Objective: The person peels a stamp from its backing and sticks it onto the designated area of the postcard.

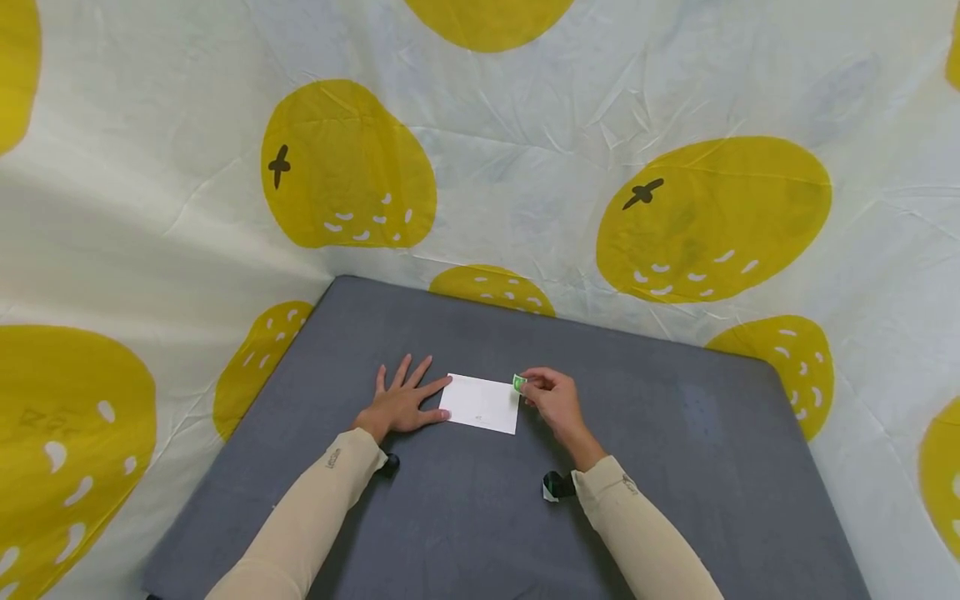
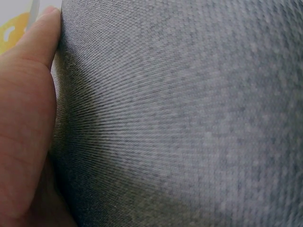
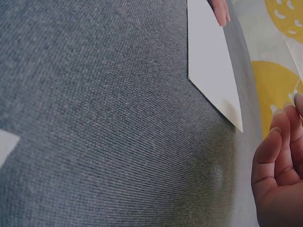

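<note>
A flat white paper rectangle [image 1: 480,403], like an envelope, lies on the grey padded surface with a small faint mark near its lower edge. My left hand [image 1: 402,406] rests flat with fingers spread, its thumb and index fingertip on the paper's left edge. Over the upper right corner, my right hand [image 1: 552,400] pinches a small green sticker [image 1: 519,382] with a white edge, stamp-like in size. In the right wrist view the white paper [image 3: 213,61] stretches away from the curled right fingers [image 3: 269,153]. The left wrist view shows mostly fabric beside the left hand [image 2: 23,118].
A small white scrap [image 1: 550,493] shows by the black camera [image 1: 558,483] on the right wrist. Another black camera [image 1: 389,466] sits at the left wrist. The grey padded surface [image 1: 675,500] meets a white curtain [image 1: 517,167] printed with yellow fruit at the back and sides.
</note>
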`<state>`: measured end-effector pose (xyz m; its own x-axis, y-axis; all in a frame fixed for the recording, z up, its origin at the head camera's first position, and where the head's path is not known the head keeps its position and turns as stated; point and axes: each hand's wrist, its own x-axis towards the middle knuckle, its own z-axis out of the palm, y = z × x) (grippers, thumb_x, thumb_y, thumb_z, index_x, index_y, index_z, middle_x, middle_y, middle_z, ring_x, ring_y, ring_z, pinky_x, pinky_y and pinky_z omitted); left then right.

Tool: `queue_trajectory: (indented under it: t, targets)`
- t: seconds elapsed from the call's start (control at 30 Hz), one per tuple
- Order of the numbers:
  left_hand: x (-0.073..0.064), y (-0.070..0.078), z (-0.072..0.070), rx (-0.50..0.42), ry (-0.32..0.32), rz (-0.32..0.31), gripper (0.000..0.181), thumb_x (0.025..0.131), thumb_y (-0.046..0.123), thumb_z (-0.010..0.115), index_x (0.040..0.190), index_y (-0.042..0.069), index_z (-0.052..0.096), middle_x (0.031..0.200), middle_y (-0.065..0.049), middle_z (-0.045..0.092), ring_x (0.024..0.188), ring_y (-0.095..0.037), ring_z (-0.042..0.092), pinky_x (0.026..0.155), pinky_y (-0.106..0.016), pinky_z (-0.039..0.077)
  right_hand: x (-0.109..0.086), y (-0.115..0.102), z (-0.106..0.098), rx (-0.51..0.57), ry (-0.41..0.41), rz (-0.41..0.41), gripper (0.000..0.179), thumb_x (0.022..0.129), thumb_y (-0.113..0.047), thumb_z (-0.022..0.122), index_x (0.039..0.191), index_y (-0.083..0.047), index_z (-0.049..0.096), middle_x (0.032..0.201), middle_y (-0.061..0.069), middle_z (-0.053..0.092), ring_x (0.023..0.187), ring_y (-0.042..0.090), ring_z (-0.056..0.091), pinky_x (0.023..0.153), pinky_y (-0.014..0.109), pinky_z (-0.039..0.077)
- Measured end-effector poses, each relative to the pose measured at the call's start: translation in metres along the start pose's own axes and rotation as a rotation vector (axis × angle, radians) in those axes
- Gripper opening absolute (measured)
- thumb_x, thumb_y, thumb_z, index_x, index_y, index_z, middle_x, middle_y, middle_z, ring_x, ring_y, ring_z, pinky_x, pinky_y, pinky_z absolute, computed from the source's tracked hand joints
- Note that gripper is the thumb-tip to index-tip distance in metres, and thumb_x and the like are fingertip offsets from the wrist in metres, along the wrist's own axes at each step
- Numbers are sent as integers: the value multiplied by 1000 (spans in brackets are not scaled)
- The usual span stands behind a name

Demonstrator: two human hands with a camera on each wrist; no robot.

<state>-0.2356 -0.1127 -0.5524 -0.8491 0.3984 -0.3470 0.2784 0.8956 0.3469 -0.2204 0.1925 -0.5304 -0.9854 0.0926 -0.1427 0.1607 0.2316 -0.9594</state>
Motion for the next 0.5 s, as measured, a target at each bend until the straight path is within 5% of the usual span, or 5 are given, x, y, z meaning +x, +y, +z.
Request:
queue_trajectory:
  t: [0.2, 0.5]
  targets:
    - [2, -2, 1, 5, -1, -3, 78, 96, 77, 48, 164, 48, 24, 179, 0, -1, 164, -39, -12, 122, -76, -12, 5, 6, 2, -17, -9, -12, 19, 88, 2, 77, 107, 4, 77, 78, 10, 72, 64, 17, 63, 62, 31, 53]
    - [0, -2, 1, 4, 6, -3, 77, 96, 76, 49, 164, 48, 23, 179, 1, -1, 164, -38, -12, 123, -75, -12, 6, 10, 5, -109, 11, -17, 16, 87, 0, 78, 104, 2, 77, 72, 1, 68, 61, 12, 60, 56, 24, 48]
